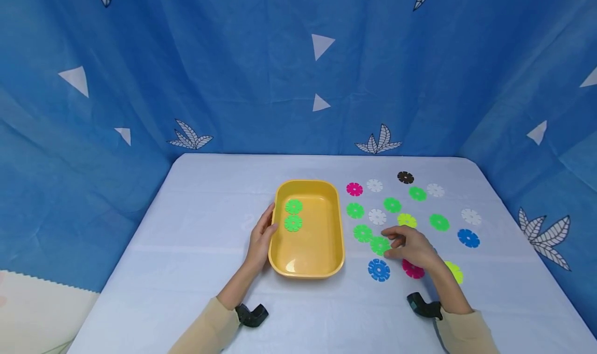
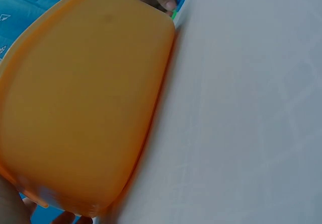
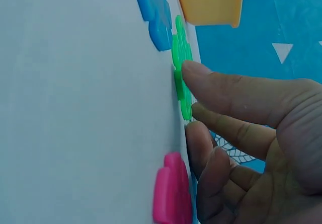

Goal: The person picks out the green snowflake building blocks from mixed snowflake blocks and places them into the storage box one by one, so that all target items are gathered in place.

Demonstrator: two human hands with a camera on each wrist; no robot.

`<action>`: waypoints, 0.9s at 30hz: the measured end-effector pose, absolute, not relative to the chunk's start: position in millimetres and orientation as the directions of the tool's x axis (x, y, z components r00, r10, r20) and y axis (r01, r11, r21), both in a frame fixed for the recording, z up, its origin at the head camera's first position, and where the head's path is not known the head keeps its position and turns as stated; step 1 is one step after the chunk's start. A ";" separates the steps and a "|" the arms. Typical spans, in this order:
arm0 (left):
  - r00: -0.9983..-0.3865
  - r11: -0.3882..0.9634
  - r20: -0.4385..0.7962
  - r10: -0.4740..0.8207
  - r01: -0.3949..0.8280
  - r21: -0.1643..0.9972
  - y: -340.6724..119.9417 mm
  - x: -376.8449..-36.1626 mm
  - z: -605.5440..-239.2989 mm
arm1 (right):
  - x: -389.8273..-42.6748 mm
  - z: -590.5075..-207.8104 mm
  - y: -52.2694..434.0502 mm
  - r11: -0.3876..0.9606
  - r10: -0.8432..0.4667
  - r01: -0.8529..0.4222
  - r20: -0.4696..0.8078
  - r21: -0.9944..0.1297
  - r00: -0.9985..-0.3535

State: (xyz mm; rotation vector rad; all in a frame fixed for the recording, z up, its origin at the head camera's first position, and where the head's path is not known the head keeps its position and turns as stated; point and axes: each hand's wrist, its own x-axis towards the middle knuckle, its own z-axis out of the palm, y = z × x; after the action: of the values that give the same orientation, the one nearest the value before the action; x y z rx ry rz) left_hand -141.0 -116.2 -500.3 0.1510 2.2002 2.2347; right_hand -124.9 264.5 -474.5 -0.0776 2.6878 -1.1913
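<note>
A yellow plastic tray (image 1: pixel 308 271) lies on the white-covered table, with two green snowflake discs (image 1: pixel 293 223) inside near its left wall. My left hand (image 1: pixel 259 240) grips the tray's left side, thumb at the rim and fingers along the outer wall. To the right of the tray, my right hand (image 1: pixel 410 246) hovers low over the table, thumb and forefinger spread at the edge of a green snowflake disc (image 1: pixel 379 245). In the right wrist view the thumb tip overlaps that green disc (image 3: pixel 180 58), and a pink disc (image 3: pixel 172 194) lies below the curled other fingers.
Several loose discs spread over the table's right half, among them a blue disc (image 1: pixel 379 270), a white disc (image 1: pixel 377 217), a yellow disc (image 1: pixel 407 220) and a black disc (image 1: pixel 405 177). A blue patterned curtain (image 1: pixel 280 74) hangs behind the table.
</note>
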 end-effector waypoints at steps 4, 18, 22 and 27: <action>-0.995 -0.021 0.070 0.066 0.069 0.997 -116.6 -141.5 -500.7 | -124.8 -475.4 262.6 0.671 -0.140 0.014 -0.145 -0.742 -0.979; -0.996 -0.009 0.064 0.066 0.064 0.998 -117.1 -141.5 -500.0 | -127.4 -474.4 259.4 0.684 -0.113 0.061 -0.188 -0.727 -0.976; -0.995 -0.014 0.067 0.074 0.066 0.998 -117.2 -141.6 -500.1 | -128.8 -474.4 260.2 0.673 -0.065 0.099 -0.193 -0.733 -0.979; -0.995 -0.016 0.066 0.072 0.065 0.998 -116.6 -141.6 -500.7 | -130.4 -475.7 262.5 0.638 -0.048 0.107 -0.178 -0.763 -0.983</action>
State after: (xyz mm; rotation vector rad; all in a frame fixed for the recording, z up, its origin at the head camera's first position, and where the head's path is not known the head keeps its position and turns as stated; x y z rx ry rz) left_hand -141.6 -116.6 -500.7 0.1534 2.1996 2.2309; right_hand -130.4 262.5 -475.7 0.0483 2.6755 -1.2634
